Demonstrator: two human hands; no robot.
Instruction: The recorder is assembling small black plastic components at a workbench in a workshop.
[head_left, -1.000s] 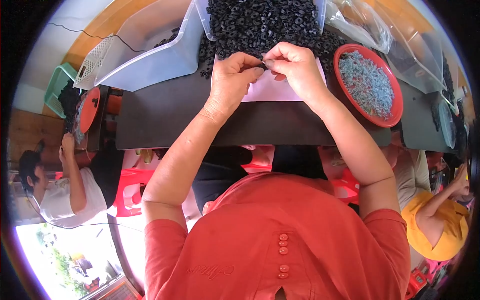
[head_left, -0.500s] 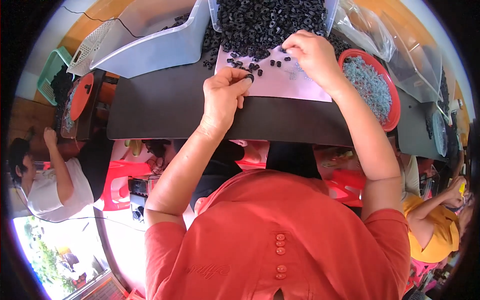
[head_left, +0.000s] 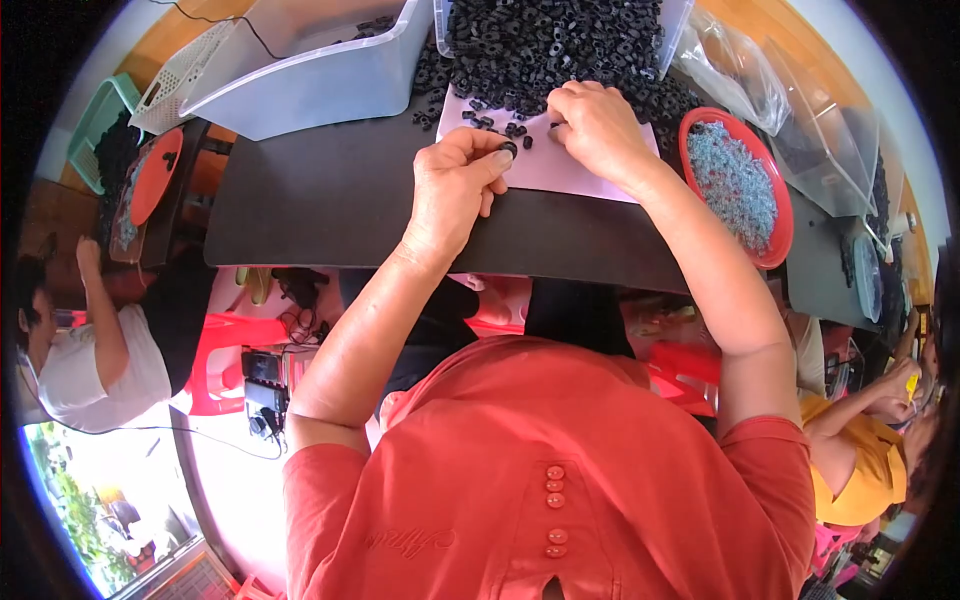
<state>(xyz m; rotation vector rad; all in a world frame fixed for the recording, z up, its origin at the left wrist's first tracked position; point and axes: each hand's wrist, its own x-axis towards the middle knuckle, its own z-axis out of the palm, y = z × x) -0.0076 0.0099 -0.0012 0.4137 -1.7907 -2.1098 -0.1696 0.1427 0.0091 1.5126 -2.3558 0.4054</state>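
My left hand (head_left: 453,195) is closed in a pinch, with a small black ring-like plastic part (head_left: 508,149) between thumb and forefinger. Just to its right, my right hand (head_left: 597,132) has its fingers bent together over a white sheet (head_left: 560,178); whatever they hold is too hidden to name. Several loose black parts (head_left: 517,131) lie on the sheet beside the left fingertips. Beyond both hands, a large heap of the same black parts (head_left: 560,45) spills out of a clear bin onto the sheet and the dark table.
A red bowl (head_left: 787,215) of small pale-blue pieces (head_left: 735,185) stands right of the sheet. At the back left is a big translucent bin (head_left: 320,95); clear plastic bags (head_left: 735,70) lie back right. People sit at left (head_left: 105,365) and right (head_left: 855,460).
My right hand has moved left and toward me, closer to the left hand. The left hand keeps its pinch on the black part. The view has shifted slightly.
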